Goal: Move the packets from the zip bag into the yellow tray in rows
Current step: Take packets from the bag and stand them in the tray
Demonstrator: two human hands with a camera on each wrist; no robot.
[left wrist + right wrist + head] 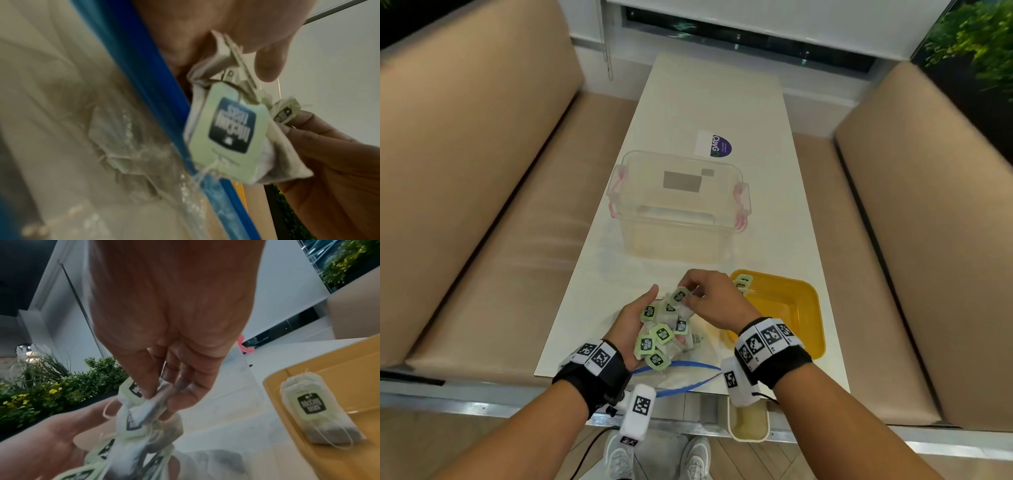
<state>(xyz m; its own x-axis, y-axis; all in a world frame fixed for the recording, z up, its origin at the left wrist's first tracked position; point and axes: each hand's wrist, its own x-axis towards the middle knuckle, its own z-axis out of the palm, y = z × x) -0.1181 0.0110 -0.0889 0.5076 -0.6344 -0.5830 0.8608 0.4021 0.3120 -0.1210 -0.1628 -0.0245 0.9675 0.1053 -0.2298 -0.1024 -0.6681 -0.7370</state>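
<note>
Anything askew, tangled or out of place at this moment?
Yes. The left hand cups a jumbled heap of green-tagged tea bag packets with strings crossing, not inside the blue-edged zip bag. The right hand pinches one. Little else looks odd.

Black wristbands (white coded tags), white sneakers

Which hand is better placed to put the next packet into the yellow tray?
Right. The right hand already pinches a packet beside the yellow tray; the left hand cradles the bunch.

White table with clear lidded box, yellow tray, zip bag, sticker.
</note>
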